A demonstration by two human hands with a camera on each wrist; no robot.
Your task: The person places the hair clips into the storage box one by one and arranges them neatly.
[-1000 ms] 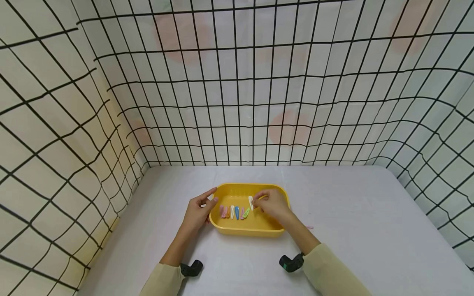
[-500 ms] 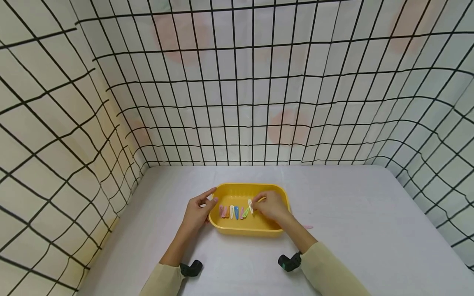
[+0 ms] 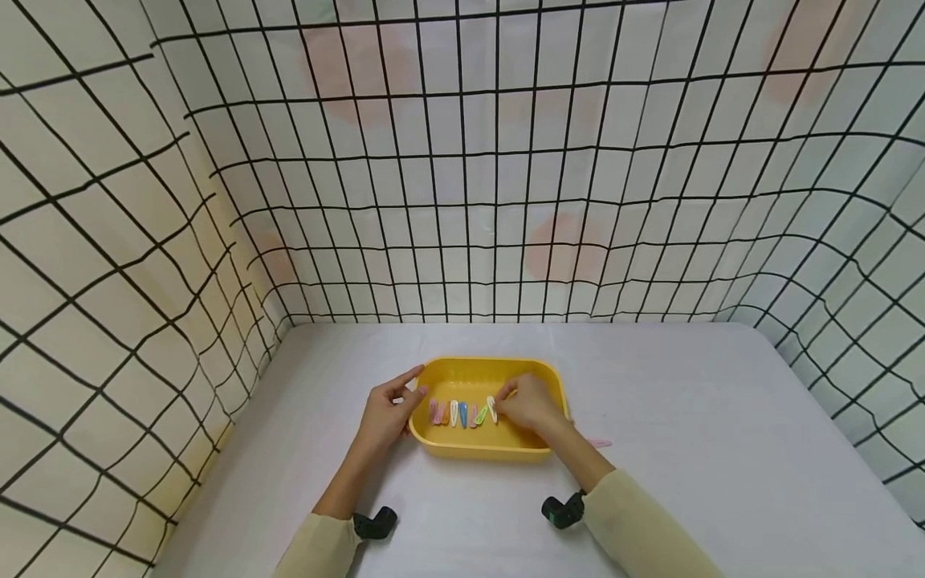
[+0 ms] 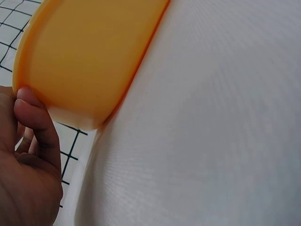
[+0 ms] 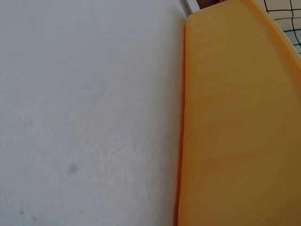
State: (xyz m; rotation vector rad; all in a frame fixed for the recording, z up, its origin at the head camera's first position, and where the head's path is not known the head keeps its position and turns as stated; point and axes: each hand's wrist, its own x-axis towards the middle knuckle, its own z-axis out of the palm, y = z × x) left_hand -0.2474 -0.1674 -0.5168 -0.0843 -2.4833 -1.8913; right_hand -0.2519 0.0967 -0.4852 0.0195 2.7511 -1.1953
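A yellow plastic tray [image 3: 487, 453] stands on the table with a row of snap hair clips inside. From the left, the row has pink, orange, white, blue [image 3: 463, 415], pink and green [image 3: 481, 415] ones. At its right end lies a slightly tilted white hair clip [image 3: 492, 409], its upper part pinched by the fingertips of my right hand [image 3: 531, 403]. My left hand [image 3: 383, 416] holds the tray's left end by the rim; in the left wrist view its curled fingers [image 4: 40, 125] touch the outer wall. The right wrist view shows the tray's side wall [image 5: 240, 122], not the clips.
A pink hair clip [image 3: 600, 443] lies on the white table [image 3: 694, 449] right of the tray, beside my right forearm. Black grid netting [image 3: 462, 201] over pale cloth encloses the table at the back and sides. Each wrist wears a black camera [image 3: 564, 511].
My right hand has lowered the white hair clip slightly towards the front, beside the green one in the row. My left hand has stayed at the tray's left end.
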